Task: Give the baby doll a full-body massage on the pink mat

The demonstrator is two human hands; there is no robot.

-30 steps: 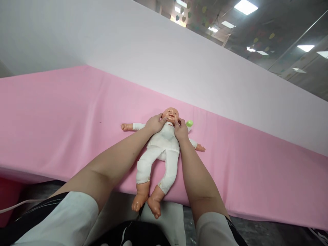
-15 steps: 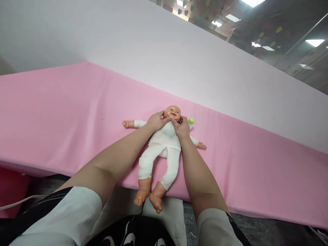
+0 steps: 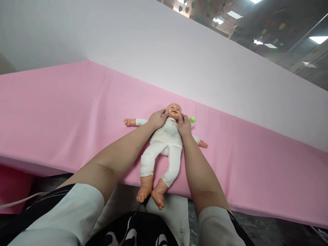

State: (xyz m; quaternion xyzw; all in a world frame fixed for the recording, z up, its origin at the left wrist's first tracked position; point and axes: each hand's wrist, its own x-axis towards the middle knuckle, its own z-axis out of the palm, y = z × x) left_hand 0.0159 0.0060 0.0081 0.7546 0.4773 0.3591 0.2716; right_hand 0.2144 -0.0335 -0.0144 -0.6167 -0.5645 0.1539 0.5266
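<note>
Now the doll [image 3: 164, 143], laid face up near the front edge of the pink tabletop [image 3: 64, 112] with feet overhanging it, is pinched at the collar beside its chin by the left hand [image 3: 158, 119] and right hand [image 3: 183, 126], so any adjustment there calls for small, even fingertip pulls.

Single head-worn view, forward and down, close over the pink table [image 3: 51, 112].

A pink-covered table [image 3: 64, 112] meets a white wall [image 3: 153, 44] (ceiling lights [image 3: 319, 39] glow beyond).
</note>
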